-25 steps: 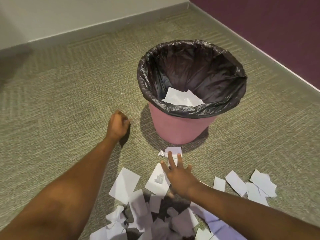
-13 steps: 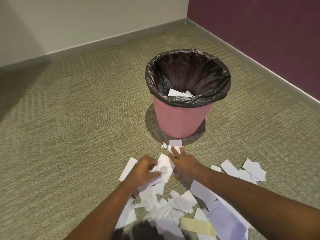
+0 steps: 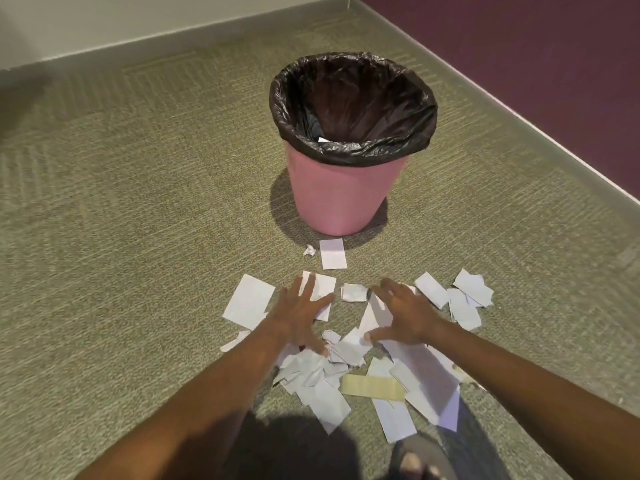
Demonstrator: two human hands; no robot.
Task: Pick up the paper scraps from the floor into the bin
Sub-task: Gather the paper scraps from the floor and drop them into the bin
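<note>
The job is looking barely begun. Only a sliver of white paper (image 3: 323, 139) is showing inside the bin (image 3: 346, 199), which is standing upright on the floor (image 3: 138, 237) just beyond the mess. How much more is lying lower in it cannot be told. Nearly all the scraps (image 3: 322, 372) are lying on the floor between the person and the bin, so most of the gathering is waiting to be done.

The left hand (image 3: 301, 315) and right hand (image 3: 403, 317) are lying on the far edge of the pile, each grip wide, fingers spread flat, holding nothing.

The scraps are pointing every way. The slip (image 3: 332, 253) nearest the bin is lying with its long axis running toward the bin, a crumpled ball (image 3: 309, 251) just beside it. The yellowish strip (image 3: 372, 388) is lying crosswise, left to right. The big sheet (image 3: 422, 379) is slanting from under the right hand back toward the person.
</note>
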